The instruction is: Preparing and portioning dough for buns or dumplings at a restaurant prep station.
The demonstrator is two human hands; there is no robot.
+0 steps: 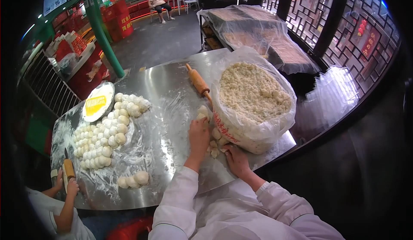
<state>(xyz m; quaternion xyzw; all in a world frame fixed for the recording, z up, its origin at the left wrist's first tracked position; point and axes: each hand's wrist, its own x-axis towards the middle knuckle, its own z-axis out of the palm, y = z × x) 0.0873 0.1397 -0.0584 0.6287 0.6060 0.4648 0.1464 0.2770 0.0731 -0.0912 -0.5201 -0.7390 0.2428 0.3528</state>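
Observation:
On the steel table, my left hand (198, 136) has its fingers curled around the near end of a pale piece of dough (202, 110). My right hand (237, 160) is closed beside the bag, its fingertips pinched at a small bit of dough. Several small dough pieces (214, 149) lie between my two hands, with rounder lumps just beyond them. To the right stands a big clear plastic bag (254, 139), its top open, full of crumbly off-white filling (253, 93). A wooden rolling pin (198, 81) lies against the bag's far left side.
Rows of floured dough balls (101, 137) cover the table's left part, near a white tray (98, 103) with yellow on it. A few balls (133, 180) sit nearer. At the left edge, another person's hands (71, 186) hold a rolling pin. Plastic-covered racks (258, 31) stand beyond.

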